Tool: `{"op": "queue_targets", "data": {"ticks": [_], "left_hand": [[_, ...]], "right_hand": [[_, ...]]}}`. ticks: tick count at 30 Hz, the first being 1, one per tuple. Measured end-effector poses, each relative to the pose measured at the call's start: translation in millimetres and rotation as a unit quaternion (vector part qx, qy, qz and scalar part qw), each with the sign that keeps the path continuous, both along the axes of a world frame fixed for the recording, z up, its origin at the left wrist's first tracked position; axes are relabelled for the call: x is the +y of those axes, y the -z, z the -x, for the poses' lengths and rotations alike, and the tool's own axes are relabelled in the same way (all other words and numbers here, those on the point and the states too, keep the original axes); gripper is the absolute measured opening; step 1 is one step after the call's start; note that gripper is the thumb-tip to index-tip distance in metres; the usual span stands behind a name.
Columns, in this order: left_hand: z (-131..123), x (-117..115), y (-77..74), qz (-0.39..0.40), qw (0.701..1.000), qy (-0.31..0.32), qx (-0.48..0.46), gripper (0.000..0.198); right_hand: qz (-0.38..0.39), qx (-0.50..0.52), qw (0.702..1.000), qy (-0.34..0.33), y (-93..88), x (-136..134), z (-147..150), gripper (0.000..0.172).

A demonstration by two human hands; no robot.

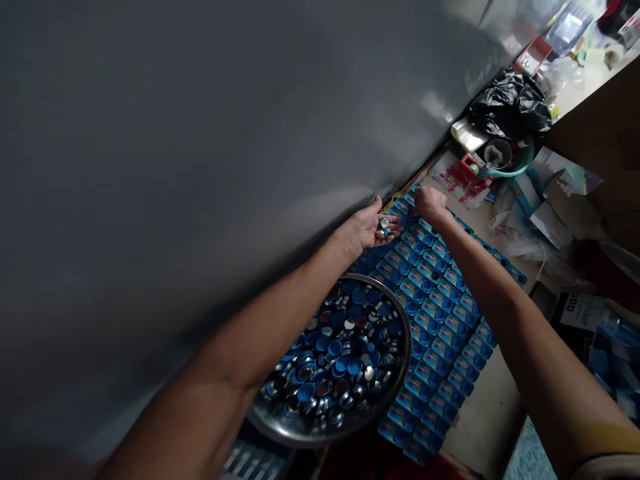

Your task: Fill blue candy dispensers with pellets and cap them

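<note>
My left hand (371,228) is turned palm up, its fingers slightly curled under a few small round metal caps (384,225). To its right my right hand (430,202) is closed like a fist just over the far rows of blue blister cards (440,293). What its fingertips pinch, if anything, is hidden. The cards lie side by side in rows, each with a round blue recess. Below my left forearm stands a round metal tray (407,347) heaped with loose round caps (335,347), some blue, some silver.
A grey wall (225,133) runs close along the left. Beyond the cards are a red device (473,170), a teal basin (520,160) and a black plastic bag (510,107). Plastic wrap and paper sheets (550,223) lie to the right.
</note>
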State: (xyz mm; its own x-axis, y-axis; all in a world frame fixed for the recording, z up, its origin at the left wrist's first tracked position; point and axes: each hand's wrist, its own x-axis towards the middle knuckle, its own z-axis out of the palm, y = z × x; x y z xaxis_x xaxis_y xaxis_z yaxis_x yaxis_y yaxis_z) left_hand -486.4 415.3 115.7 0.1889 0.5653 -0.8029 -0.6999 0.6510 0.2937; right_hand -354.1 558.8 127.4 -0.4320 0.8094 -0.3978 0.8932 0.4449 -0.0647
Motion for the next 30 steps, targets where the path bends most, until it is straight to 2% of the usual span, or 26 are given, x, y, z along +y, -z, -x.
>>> {"op": "queue_targets", "data": {"ticks": [2, 3, 5, 8, 10, 13, 15, 16, 18, 20, 22, 24, 26, 30], "left_hand": [[-5.1, -2.5, -2.1, 0.002, 1.0, -0.014, 0.003, 0.077], [-9.1, -3.0, -3.1, -0.003, 1.0, -0.018, -0.002, 0.079], [-20.2, -2.2, -4.7, -0.017, 1.0, -0.016, -0.017, 0.08], [-40.2, 1.8, -6.4, -0.026, 0.999, -0.011, -0.027, 0.079], [-51.2, 5.2, -7.0, -0.027, 0.999, -0.005, -0.037, 0.076], [-60.3, 11.0, -6.9, -0.019, 0.999, 0.007, -0.028, 0.069], [-62.0, 15.6, -6.5, -0.009, 1.0, 0.014, -0.006, 0.057], [-62.0, 17.9, -6.1, -0.006, 1.0, 0.015, 0.001, 0.051], [-60.8, 22.2, -4.9, -0.009, 1.0, 0.013, 0.0, 0.041], [-58.9, 25.5, -2.8, -0.021, 1.0, -0.001, -0.009, 0.037], [-56.7, 27.5, -0.2, -0.038, 0.999, -0.016, -0.017, 0.037], [-54.8, 29.0, 2.5, -0.051, 0.998, -0.02, -0.025, 0.038], [-53.3, 30.9, 5.0, -0.059, 0.998, -0.017, -0.033, 0.04], [-50.6, 35.5, 9.0, -0.07, 0.997, -0.009, -0.044, 0.045]], "right_hand": [[-0.027, 0.119, 0.992, 0.016, -4.4, -26.2, -14.0, 0.018], [-0.021, 0.189, 0.981, 0.026, -5.4, -40.3, -21.7, 0.02], [0.029, 0.298, 0.953, 0.04, -5.2, -65.3, -35.5, 0.03], [0.103, 0.356, 0.926, 0.073, -1.2, -84.8, -49.3, 0.037], [0.152, 0.379, 0.905, 0.12, 2.0, -84.2, -56.3, 0.038], [0.257, 0.44, 0.838, 0.196, 5.4, -66.7, -70.9, 0.032], [0.248, 0.475, 0.812, 0.231, 6.9, -46.1, -85.2, 0.031], [0.206, 0.48, 0.819, 0.239, 7.8, -34.2, -93.2, 0.033], [0.087, 0.445, 0.86, 0.235, 10.0, -10.2, -108.3, 0.039], [-0.012, 0.357, 0.912, 0.202, 12.9, 9.3, -118.5, 0.039], [-0.06, 0.252, 0.953, 0.159, 15.4, 21.7, -121.2, 0.034], [-0.079, 0.16, 0.976, 0.127, 16.4, 29.1, -117.3, 0.029], [-0.072, 0.084, 0.986, 0.122, 15.6, 36.1, -110.8, 0.024], [0.011, 0.006, 0.99, 0.143, 14.1, 57.9, -103.3, 0.021]]}}
